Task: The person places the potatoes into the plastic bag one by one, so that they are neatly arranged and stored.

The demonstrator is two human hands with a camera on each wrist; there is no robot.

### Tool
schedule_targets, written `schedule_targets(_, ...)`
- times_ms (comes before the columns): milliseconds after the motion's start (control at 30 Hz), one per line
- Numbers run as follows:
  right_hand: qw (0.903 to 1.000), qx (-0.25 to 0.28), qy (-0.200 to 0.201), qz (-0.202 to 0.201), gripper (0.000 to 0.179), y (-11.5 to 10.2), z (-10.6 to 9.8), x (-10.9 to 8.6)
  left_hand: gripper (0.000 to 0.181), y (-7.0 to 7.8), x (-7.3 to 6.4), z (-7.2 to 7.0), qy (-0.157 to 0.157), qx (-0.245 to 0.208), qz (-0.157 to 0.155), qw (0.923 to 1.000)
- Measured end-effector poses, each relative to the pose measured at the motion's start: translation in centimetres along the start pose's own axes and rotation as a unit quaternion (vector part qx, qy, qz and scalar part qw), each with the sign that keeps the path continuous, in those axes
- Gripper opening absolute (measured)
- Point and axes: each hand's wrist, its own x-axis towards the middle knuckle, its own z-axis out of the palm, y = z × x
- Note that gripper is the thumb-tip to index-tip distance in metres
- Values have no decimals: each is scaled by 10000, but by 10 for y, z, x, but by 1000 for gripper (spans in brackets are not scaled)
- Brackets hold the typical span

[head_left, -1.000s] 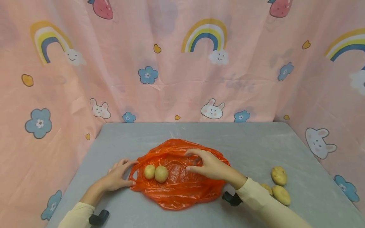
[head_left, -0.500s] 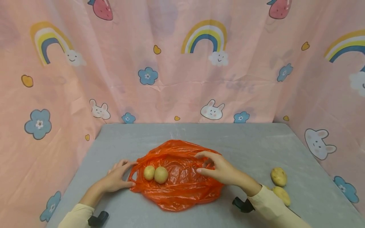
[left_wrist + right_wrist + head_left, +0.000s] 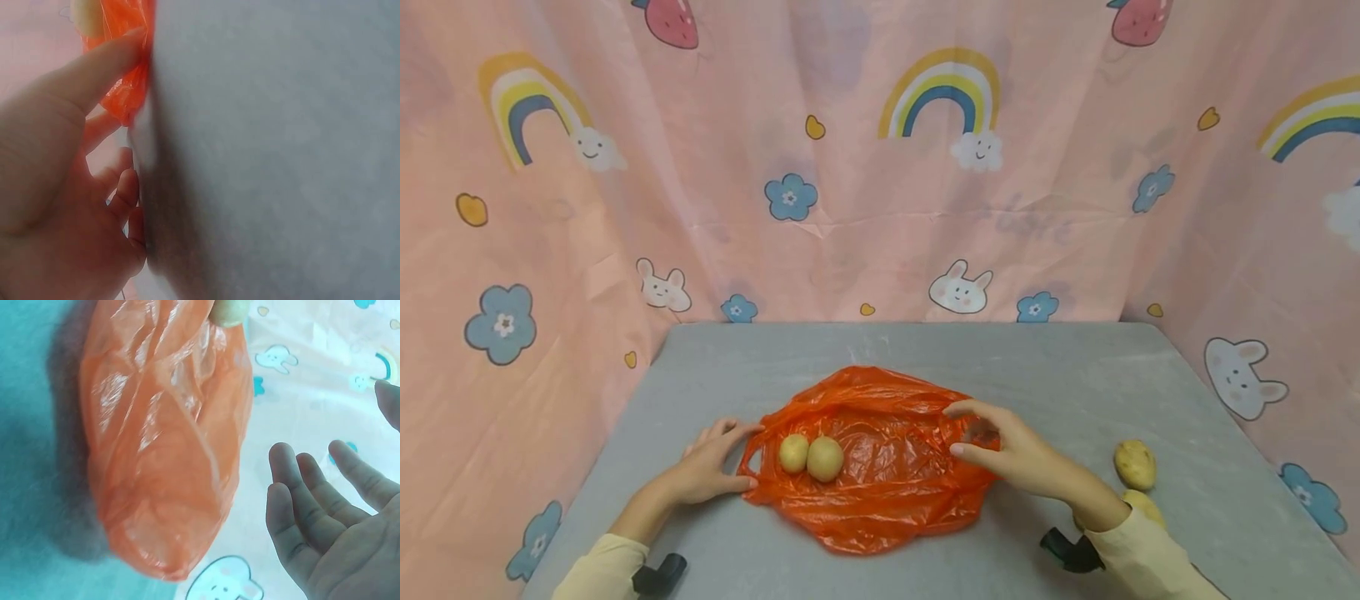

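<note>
1. No brand, label or readable writing shows; the pink backdrop curtain [image 3: 880, 208] carries only rainbows, bunnies, flowers and strawberries.
2. The orange plastic bag [image 3: 880, 475] lies flat at lower centre of the head view, its long axis running left to right, its handle end toward the left.
3. Two potatoes [image 3: 811, 456] lie on the bag's left part, touching each other side by side.
4. The left hand [image 3: 703, 471] rests at the bag's left edge, thumb pressing the plastic, fingers [image 3: 128, 197] loosely bent; whether it pinches the plastic I cannot tell.
5. The right hand [image 3: 1015, 454] hovers over the bag's right edge, fingers [image 3: 300, 500] spread and gripping nothing.
6. Two more potatoes [image 3: 1135, 479] lie at lower right, near the tabletop [image 3: 925, 350] edge; bare grey surface stretches behind the bag.
</note>
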Motion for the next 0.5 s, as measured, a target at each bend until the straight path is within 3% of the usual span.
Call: schedule_targets(500, 9988, -27, 376, 314, 43, 27, -18, -28, 78, -1, 1, 0, -30, 50, -10, 10000)
